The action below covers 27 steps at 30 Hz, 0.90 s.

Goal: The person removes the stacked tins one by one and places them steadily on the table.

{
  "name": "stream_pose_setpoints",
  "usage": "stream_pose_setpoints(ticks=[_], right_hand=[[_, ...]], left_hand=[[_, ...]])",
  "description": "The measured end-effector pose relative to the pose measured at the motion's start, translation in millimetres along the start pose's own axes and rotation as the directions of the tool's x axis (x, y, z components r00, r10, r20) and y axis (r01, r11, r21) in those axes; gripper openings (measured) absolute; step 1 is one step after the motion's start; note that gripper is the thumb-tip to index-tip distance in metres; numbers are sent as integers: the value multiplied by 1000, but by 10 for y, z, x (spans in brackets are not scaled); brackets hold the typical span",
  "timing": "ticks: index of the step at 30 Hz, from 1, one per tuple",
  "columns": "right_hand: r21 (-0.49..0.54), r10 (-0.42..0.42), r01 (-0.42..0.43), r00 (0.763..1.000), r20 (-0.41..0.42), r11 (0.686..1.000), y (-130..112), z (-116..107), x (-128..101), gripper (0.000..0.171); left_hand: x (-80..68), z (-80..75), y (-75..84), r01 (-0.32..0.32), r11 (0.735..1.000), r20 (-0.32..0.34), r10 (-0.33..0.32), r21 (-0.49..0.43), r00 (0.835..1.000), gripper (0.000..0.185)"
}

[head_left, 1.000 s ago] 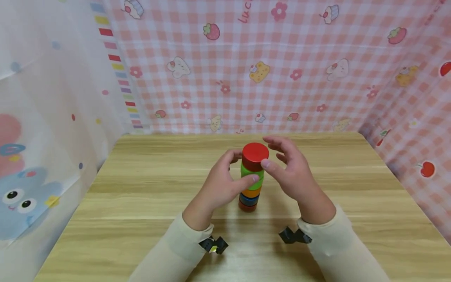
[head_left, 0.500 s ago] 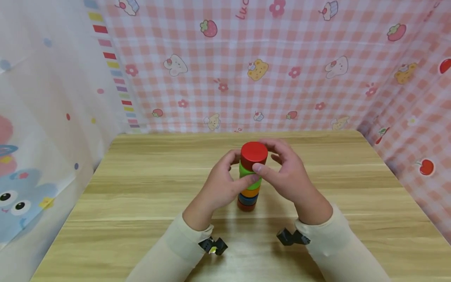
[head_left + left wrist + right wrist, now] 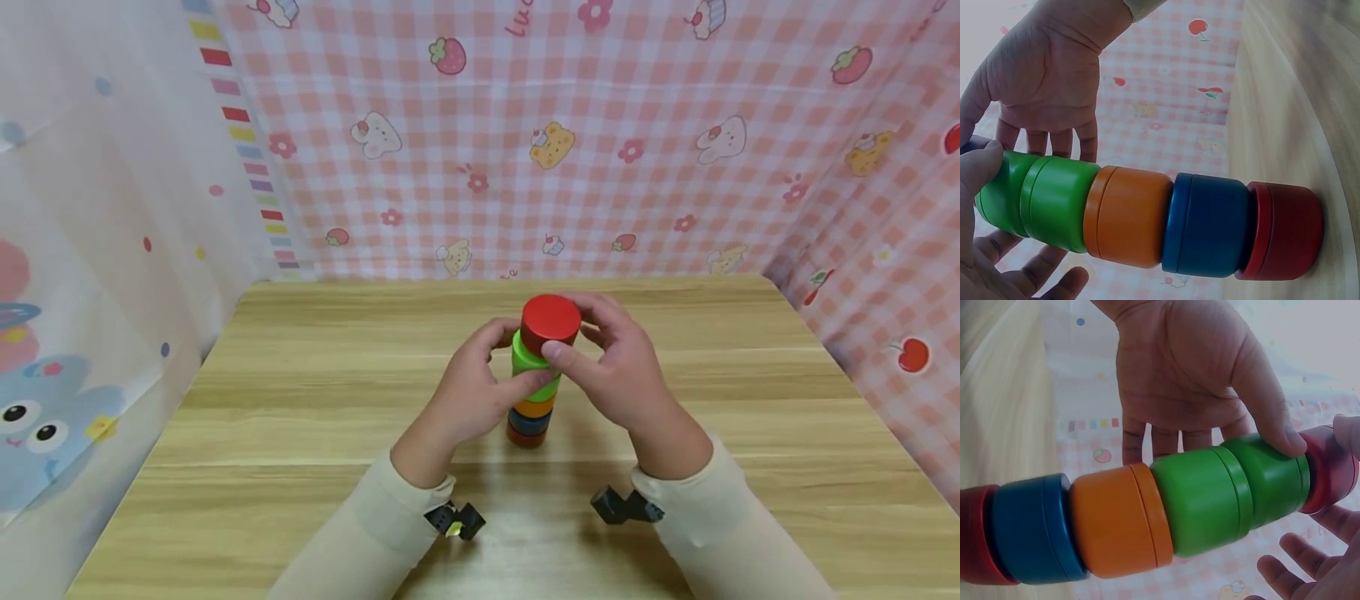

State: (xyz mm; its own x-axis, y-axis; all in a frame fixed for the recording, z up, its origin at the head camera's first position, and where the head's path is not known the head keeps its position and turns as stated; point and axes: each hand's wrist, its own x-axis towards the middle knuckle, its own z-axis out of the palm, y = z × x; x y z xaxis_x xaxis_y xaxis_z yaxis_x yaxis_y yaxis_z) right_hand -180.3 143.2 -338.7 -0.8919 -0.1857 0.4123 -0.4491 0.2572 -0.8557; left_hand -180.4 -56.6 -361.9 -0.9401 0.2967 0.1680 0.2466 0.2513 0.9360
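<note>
A tall stack of round lidded tins stands upright on the wooden table [image 3: 337,400]. From the base up come a dark red tin [image 3: 1285,231], a blue tin [image 3: 1210,225], an orange tin [image 3: 1116,519] and two green tins [image 3: 1200,500]. My left hand [image 3: 476,387] grips the upper green tin, thumb on its near side. At the top, my right hand [image 3: 626,362] pinches the bright red tin [image 3: 551,321] between thumb and fingers. This red tin sits shifted right, baring the green rim at left, and is cut off from the left wrist view.
A pink checked cloth [image 3: 480,150] with cartoon prints hangs behind the table and along its right side. White printed cloth [image 3: 135,275] covers the left. Small black devices [image 3: 628,505] are strapped at both sleeve cuffs.
My right thumb and fingers have closed in on the top red tin. In the last half second that tin has moved slightly up and right. My left hand keeps its grip.
</note>
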Motion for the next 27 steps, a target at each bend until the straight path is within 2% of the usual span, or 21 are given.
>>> stream_pose_setpoints(ticks=[6,16,27], right_hand=[[33,-39,41,998,-57,999,63,-66,37,45],[71,-26,34,992,-122,997,218,-202,138,43],[81,7,2,994,-108,997,557,-254,242,41]], left_hand=[[11,18,-17,-5,1000,-5,5,11,1000,51],[16,24,-10,-7,1000,-1,7,12,1000,49],[12,21,1,18,1000,-10,-18,20,1000,49]])
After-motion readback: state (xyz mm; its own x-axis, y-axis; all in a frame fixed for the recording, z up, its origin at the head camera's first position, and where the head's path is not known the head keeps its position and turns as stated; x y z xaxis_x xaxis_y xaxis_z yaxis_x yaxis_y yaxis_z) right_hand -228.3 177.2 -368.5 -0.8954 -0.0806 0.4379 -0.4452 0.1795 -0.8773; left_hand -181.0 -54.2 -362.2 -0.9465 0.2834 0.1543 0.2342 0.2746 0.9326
